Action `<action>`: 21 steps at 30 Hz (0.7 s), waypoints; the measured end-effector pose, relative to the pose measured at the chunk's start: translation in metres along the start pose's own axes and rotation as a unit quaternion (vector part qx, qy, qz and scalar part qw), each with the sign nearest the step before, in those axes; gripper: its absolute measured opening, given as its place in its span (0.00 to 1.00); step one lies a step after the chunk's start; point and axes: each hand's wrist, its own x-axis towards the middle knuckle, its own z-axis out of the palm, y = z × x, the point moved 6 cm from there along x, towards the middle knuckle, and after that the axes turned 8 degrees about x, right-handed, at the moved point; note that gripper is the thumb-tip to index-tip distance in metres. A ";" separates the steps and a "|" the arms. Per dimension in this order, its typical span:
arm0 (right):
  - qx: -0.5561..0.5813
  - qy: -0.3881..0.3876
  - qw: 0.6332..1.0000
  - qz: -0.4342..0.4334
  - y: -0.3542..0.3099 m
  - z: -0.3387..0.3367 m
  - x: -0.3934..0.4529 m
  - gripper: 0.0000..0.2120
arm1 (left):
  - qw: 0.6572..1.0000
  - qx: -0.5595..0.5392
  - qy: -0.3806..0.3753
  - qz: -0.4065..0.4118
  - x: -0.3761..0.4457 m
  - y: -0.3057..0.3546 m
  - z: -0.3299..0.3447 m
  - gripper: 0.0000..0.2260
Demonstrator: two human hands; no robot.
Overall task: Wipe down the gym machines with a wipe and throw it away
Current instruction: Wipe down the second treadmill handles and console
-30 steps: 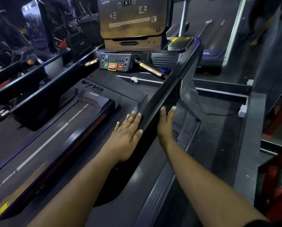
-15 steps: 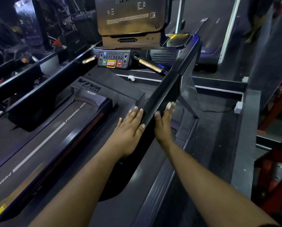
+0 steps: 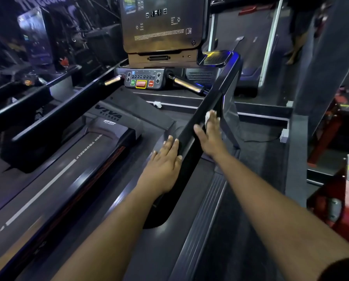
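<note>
A black treadmill fills the view, its right side rail (image 3: 212, 102) running from the console down toward me. My right hand (image 3: 210, 136) lies along the outer face of that rail and presses a small white wipe (image 3: 208, 116) against it; only a bit of the wipe shows past the fingertips. My left hand (image 3: 165, 159) rests flat on the inner face of the same rail, fingers together, holding nothing.
The console screen (image 3: 161, 25) and a button panel (image 3: 143, 79) with red and green keys stand ahead. The running belt (image 3: 54, 179) lies at left, another treadmill's rail (image 3: 54, 116) beyond it. Red equipment (image 3: 335, 191) stands at the right. A person's legs (image 3: 297, 45) show far back.
My right hand has slid the wipe farther up the rail toward the console. My left hand stayed on the rail's inner face.
</note>
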 end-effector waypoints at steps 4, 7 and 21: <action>-0.100 -0.001 0.995 0.001 -0.010 -0.012 0.024 0.35 | 1.000 0.011 -0.002 0.009 -0.021 -0.006 0.001 0.26; -0.102 0.016 0.982 -0.159 -0.036 0.006 -0.025 0.28 | 1.000 0.016 -0.001 0.021 -0.038 -0.014 0.002 0.27; -0.140 -0.039 0.981 -0.126 -0.050 0.028 -0.056 0.39 | 1.000 -0.008 -0.010 0.016 -0.060 -0.024 0.002 0.28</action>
